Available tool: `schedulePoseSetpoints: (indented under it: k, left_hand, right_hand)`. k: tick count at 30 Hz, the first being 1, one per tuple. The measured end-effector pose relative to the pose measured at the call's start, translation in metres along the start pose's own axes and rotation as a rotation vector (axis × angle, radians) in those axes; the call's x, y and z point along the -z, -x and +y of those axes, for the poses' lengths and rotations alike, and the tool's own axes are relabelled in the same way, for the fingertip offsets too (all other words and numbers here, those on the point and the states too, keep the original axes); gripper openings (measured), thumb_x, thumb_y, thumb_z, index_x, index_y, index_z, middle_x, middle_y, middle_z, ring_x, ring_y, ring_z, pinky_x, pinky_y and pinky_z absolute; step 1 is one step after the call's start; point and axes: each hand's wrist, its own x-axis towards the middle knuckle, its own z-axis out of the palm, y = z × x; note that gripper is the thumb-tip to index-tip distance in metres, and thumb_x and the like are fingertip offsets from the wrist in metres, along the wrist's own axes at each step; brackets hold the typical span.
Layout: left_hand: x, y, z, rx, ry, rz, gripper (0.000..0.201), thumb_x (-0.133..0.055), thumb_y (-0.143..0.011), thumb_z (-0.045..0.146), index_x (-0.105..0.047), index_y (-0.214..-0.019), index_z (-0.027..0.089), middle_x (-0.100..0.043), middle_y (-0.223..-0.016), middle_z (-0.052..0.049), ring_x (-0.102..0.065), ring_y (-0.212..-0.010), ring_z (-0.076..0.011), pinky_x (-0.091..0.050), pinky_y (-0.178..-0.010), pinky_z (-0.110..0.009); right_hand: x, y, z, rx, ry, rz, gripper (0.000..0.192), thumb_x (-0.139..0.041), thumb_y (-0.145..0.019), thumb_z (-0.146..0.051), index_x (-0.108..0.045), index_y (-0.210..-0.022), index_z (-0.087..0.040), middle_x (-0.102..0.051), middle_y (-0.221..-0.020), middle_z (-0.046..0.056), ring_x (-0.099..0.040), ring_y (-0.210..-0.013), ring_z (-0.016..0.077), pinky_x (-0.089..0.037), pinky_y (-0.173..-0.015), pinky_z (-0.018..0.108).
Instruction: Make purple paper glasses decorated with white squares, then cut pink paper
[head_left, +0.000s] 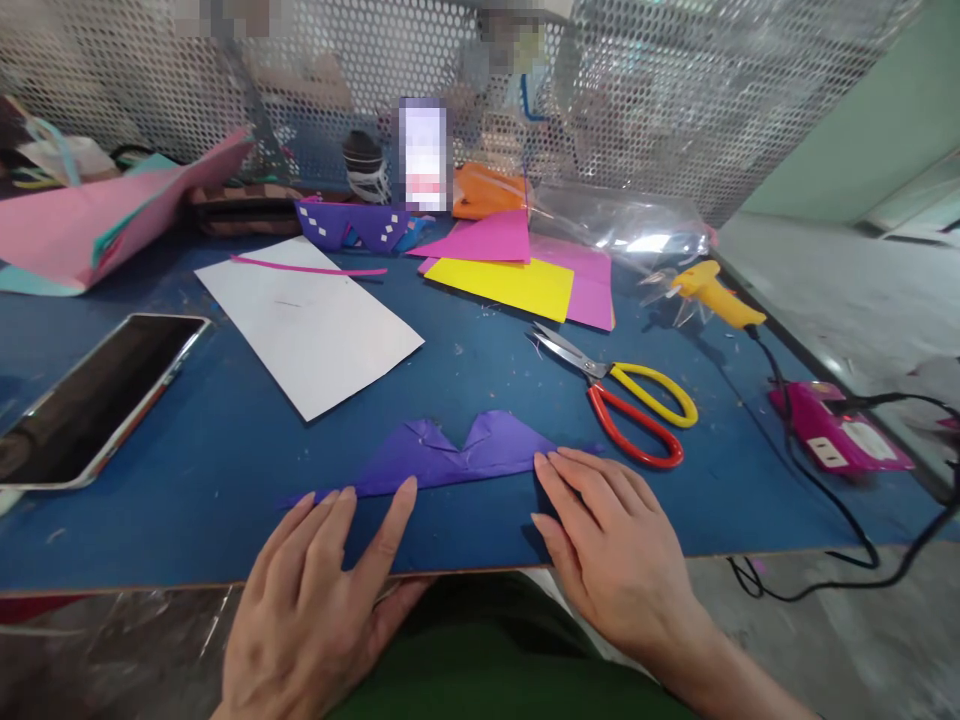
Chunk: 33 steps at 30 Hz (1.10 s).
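Head view: a thin purple paper (442, 462) is being pressed along its near edge under the fingertips of the left hand (296, 590) and the right hand (619, 545), probably so that the edge is being held straight. The left fingers are being spread wide, the right ones are being held narrow; nothing is being gripped. Two creased peaks are being shown between them. Beyond the right fingers, scissors (592, 369) with smooth, glossy handles are lying, perhaps for easy reach.
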Motion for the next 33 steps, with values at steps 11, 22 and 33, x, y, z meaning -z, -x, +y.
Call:
schedulePoseSetpoints:
  k: [11,22,33]
  left_hand:
    - [0.000,0.005,0.002,0.022,0.014,-0.036,0.071,-0.067,-0.085,0.045,-0.046,-0.145,0.015,-0.058,-0.110,-0.023,-0.063,-0.097,-0.0360,-0.055,-0.086,-0.055]
    - [0.000,0.005,0.000,-0.001,0.024,-0.013,0.068,-0.067,-0.085,0.048,-0.051,-0.141,0.015,-0.058,-0.108,-0.021,-0.064,-0.095,-0.0334,-0.054,-0.088,-0.053]
    - [0.001,0.001,0.005,0.042,0.077,0.013,0.060,-0.067,-0.085,0.045,-0.056,-0.135,0.013,-0.058,-0.106,-0.023,-0.063,-0.092,-0.0350,-0.055,-0.084,-0.054]
  right_hand:
    - [0.006,0.001,-0.013,0.058,-0.052,0.030,0.045,-0.051,-0.092,-0.016,-0.051,-0.133,0.004,-0.064,-0.127,0.019,-0.053,-0.123,0.0260,-0.042,-0.101,0.041]
    - [-0.002,-0.011,-0.033,0.171,-0.037,-0.044,0.046,-0.047,-0.093,-0.024,-0.058,-0.129,0.003,-0.065,-0.130,0.018,-0.056,-0.121,0.0282,-0.042,-0.100,0.039]
    - [-0.001,-0.015,-0.043,0.059,-0.069,-0.109,0.048,-0.049,-0.093,-0.034,-0.058,-0.135,-0.012,-0.066,-0.126,0.011,-0.055,-0.117,0.0264,-0.036,-0.098,0.041]
